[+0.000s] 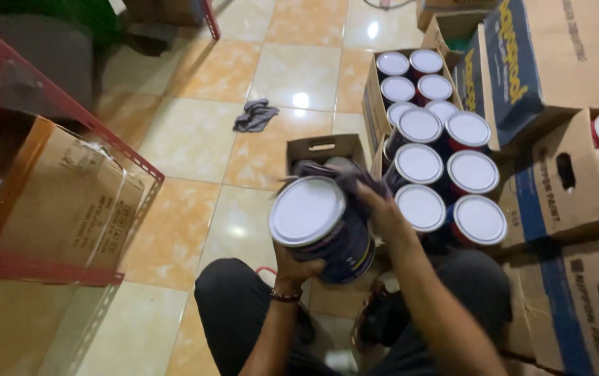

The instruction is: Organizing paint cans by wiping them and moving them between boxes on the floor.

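A dark blue paint can [327, 230] with a white lid is tilted over my lap. My left hand [294, 268] grips it from below. My right hand [379, 209] presses a dark grey rag [334, 174] against the can's upper side. Just to the right stand several more white-lidded cans [445, 170], packed close together on the floor. An open cardboard box [324, 150] sits behind the held can.
A second open box [411, 76] at the back holds more cans. Large cardboard cartons [564, 188] fill the right side. A red metal shelf [69, 174] with a carton stands left. A grey cloth [255, 115] lies on the tiled floor.
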